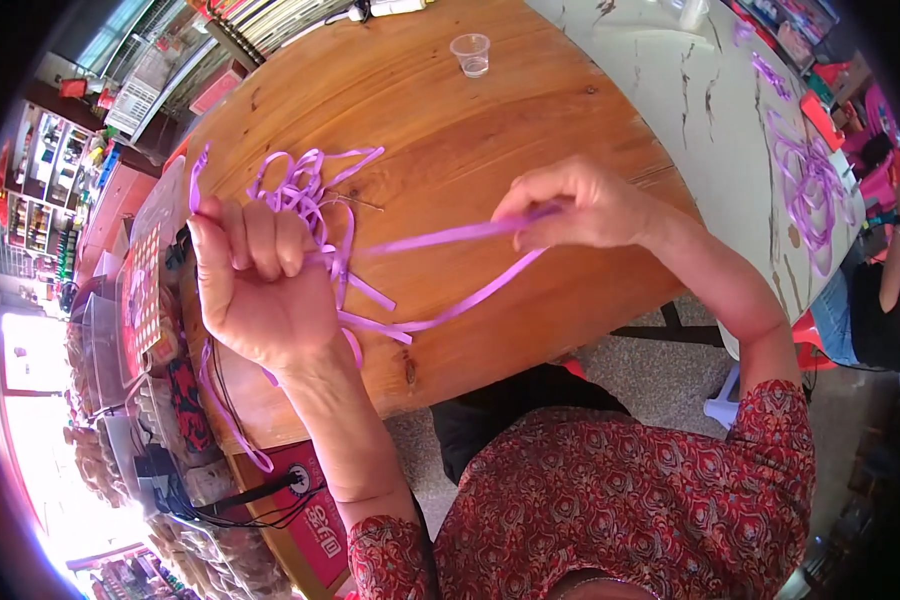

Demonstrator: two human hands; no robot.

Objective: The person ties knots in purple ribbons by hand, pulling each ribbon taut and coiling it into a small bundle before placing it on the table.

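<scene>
A narrow purple ribbon (pixel 440 238) runs nearly straight between my two hands above the wooden table (pixel 570 130). My left hand (pixel 270 285) is turned palm up with its fingers curled over the ribbon. A knotted or folded ribbon piece (pixel 196 178) sticks up from its fingertips. At the other end, my right hand (pixel 575 208) pinches the ribbon between thumb and fingers, and a slack length hangs from it down to the tabletop. Behind my left hand lies a tangled heap of the same ribbon (pixel 305 180); cut ends show on the wood nearby. One loop drapes over the table's left edge.
A small clear plastic cup (pixel 472 55) stands toward the far side. To the right, a white marbled table (pixel 760 130) carries another purple ribbon heap (pixel 815 195), with a seated person (pixel 875 300) beside it. Bags and boxes crowd the left edge, above a pink box (pixel 310 520).
</scene>
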